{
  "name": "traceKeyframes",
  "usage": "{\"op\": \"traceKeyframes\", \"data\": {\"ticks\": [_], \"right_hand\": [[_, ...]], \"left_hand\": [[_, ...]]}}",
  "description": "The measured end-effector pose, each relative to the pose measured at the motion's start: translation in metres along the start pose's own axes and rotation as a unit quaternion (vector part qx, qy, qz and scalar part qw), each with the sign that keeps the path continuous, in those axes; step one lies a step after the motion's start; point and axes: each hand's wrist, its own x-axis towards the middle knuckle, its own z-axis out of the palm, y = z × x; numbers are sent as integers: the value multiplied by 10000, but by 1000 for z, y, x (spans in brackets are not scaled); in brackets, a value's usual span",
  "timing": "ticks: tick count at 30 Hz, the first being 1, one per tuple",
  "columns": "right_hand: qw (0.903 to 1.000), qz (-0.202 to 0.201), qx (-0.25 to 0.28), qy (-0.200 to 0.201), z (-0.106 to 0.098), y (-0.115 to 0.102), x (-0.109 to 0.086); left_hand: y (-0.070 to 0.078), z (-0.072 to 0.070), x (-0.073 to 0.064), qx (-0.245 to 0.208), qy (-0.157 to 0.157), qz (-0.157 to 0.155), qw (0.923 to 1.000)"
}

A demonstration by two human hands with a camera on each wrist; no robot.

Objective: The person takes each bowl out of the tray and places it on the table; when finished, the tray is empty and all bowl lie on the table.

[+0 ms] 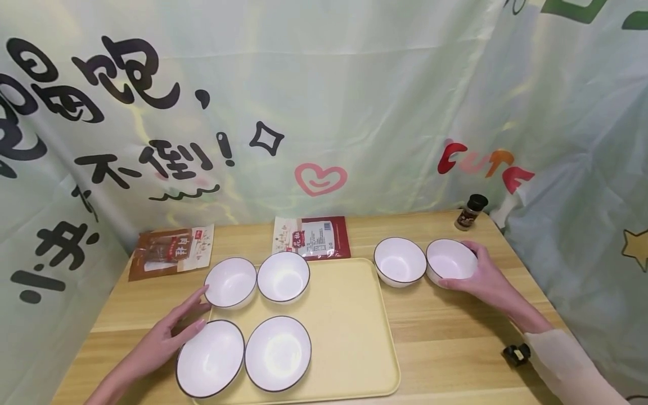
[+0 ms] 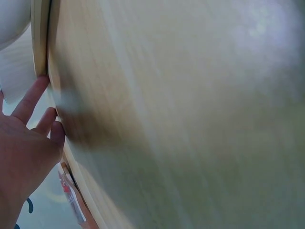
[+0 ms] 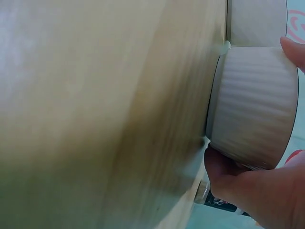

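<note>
At the right, my right hand (image 1: 485, 281) grips a white dark-rimmed bowl (image 1: 450, 260), thumb on the near side and fingers round the far side. The right wrist view shows this bowl's ribbed outer wall (image 3: 255, 102) low over the wood. Another white bowl (image 1: 400, 261) stands close on its left. My left hand (image 1: 164, 337) reaches to the yellow tray's (image 1: 349, 337) left side, fingers loosely extended beside the back left bowl (image 1: 231, 282) and front left bowl (image 1: 211, 359). In the left wrist view a fingertip touches the tray's edge (image 2: 41, 43).
Two more bowls, one at the back (image 1: 283, 277) and one in front (image 1: 278, 353), stand on the tray. Behind lie a brown packet (image 1: 172, 252) and a red-white packet (image 1: 311, 237). A black-capped jar (image 1: 471, 212) and a small black object (image 1: 517, 355) are at the right.
</note>
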Motion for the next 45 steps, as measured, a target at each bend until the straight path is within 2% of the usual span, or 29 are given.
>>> {"op": "traceKeyframes", "data": {"ticks": [7, 17, 25, 35, 41, 45], "right_hand": [[9999, 48, -1, -110, -2, 0, 0], [9973, 322, 537, -374, -7, -4, -4], [9957, 81, 906, 178, -6, -8, -6], [9914, -317, 1187, 445, -9, -23, -8], [9886, -409, 1265, 710, -3, -40, -11], [9867, -470, 1381, 712, 3, -52, -12]], "left_hand": [[-3, 1, 1, -329, -8, 4, 9995], [-3, 3, 1, -265, -22, -92, 9996], [0, 2, 1, -366, -45, -130, 9992], [-2, 1, 1, -237, -21, -51, 9997], [-2, 1, 0, 97, -19, -36, 9999], [-1, 1, 0, 70, -29, -63, 10000]]}}
